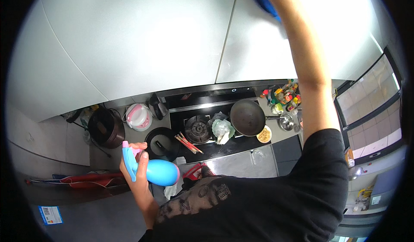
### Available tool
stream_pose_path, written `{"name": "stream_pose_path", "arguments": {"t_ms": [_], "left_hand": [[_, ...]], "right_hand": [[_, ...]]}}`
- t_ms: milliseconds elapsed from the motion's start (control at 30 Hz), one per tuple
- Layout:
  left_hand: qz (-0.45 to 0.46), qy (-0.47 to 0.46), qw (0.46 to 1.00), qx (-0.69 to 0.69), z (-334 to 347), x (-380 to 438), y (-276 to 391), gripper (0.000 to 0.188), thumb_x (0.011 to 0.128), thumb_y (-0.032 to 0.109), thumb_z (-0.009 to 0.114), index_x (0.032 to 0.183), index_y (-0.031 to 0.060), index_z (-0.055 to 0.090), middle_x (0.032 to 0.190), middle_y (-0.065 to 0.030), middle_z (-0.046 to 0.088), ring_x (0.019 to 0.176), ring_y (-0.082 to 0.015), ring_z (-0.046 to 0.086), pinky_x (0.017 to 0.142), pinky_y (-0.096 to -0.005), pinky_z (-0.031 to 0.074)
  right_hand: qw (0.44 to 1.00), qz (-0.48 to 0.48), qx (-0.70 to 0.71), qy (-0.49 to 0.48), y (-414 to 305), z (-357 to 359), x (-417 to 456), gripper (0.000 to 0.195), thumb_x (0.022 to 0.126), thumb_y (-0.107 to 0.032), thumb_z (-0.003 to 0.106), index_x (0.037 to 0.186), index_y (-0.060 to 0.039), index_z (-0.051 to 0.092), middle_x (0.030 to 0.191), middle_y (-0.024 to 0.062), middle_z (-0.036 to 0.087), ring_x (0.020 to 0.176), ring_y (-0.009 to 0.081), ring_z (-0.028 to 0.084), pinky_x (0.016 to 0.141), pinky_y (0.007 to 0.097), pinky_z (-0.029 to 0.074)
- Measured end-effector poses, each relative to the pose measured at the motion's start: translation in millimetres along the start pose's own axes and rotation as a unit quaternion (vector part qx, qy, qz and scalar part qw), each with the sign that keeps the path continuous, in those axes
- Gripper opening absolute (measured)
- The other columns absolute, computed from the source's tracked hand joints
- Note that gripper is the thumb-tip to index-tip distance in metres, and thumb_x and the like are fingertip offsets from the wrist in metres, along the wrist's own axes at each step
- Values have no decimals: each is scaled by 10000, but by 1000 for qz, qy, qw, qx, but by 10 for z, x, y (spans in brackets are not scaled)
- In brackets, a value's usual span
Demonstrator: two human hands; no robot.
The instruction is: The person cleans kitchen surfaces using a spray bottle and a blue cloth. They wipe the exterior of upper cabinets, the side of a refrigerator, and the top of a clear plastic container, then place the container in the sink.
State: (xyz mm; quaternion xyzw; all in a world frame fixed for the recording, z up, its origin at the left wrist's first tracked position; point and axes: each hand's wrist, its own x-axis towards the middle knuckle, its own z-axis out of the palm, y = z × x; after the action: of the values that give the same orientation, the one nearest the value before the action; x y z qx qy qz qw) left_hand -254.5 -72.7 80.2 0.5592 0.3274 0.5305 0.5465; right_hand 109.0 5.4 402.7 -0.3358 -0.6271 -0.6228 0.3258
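A blue spray bottle with a pink trigger and nozzle (pixel 161 172) is gripped round its neck by my left hand (pixel 140 162), tilted on its side above the counter's front edge. My right arm stretches up across a glossy white upper cabinet door (pixel 258 47), and my right hand is beyond the top of the view. Beside that forearm, against the door, shows part of a blue cloth (pixel 266 4); how it is held is hidden. A dark vertical seam (pixel 228 31) divides this door from the wide white door (pixel 139 38) to its left.
Below the cabinets are a gas burner (pixel 198 128), a frying pan (pixel 247 117), a black lid (pixel 161 143), red-wrapped chopsticks (pixel 189 143), a plastic bag (pixel 222 130) and a food bowl (pixel 264 134). Condiment bottles (pixel 286 94) crowd the right; a white-pink cooker (pixel 139 116) and dark cooker (pixel 106 128) stand left.
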Motion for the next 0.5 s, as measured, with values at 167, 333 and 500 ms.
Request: {"name": "stream_pose_path", "arguments": {"t_ms": [167,333,500], "left_hand": [[-11,26,999,16,-37,-24,-34,249,814,-42,608,1057,-15,563,989,-113,610,993,-216,589,962,-364,427],[-8,6,998,57,-45,35,-102,221,801,-36,618,1015,-5,567,976,-107,618,962,-196,591,887,-328,449],[1,-34,995,90,83,15,-129,172,790,-20,628,958,-24,588,923,-104,636,886,-180,608,827,-319,473]], "right_hand": [[968,-31,11,-247,-493,207,-709,374,782,-345,710,1117,-193,646,1083,60,629,961,244,602,862,428,445],[926,-143,218,-273,-1313,1,-2127,252,708,-203,571,915,-215,714,1319,47,596,1121,185,611,1131,446,310],[833,-148,397,-355,-2129,-78,-3525,111,688,-219,597,713,-120,554,740,45,546,701,227,612,785,442,511]]}}
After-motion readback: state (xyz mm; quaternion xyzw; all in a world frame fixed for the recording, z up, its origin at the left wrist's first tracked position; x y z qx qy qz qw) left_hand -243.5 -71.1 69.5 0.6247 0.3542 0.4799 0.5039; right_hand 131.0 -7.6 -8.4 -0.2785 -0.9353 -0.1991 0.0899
